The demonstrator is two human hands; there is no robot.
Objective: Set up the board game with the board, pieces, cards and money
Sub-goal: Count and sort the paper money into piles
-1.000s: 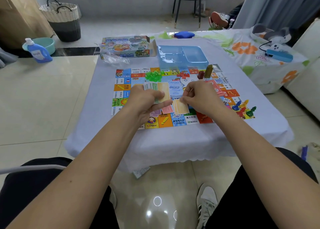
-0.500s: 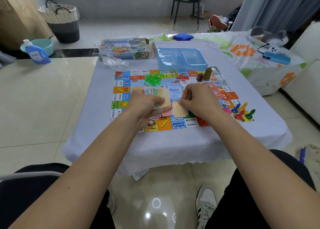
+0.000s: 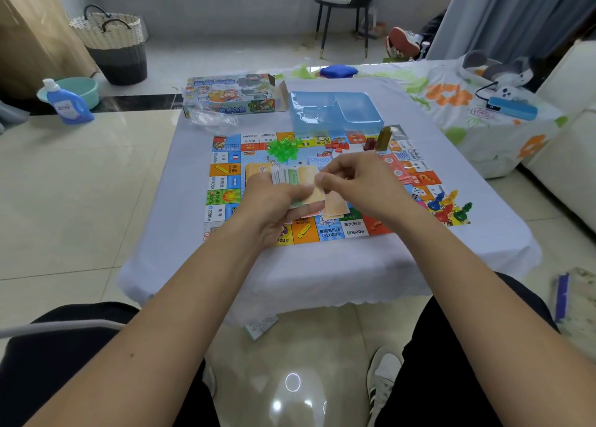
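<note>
Two hands meet over the centre of the game board (image 3: 225, 172). Left hand (image 3: 274, 207) grips a fanned stack of paper play money (image 3: 292, 176), thumb curled across its face. Right hand (image 3: 361, 184) pinches the edge of the top orange note (image 3: 314, 194) at the stack's 3 o'clock side. A small pile of sorted notes (image 3: 333, 205) lies on the board at 6 o'clock of the hands. Judged thin, light, limp and slippery; notes cling together, so each is best taken at a corner and peeled singly.
</note>
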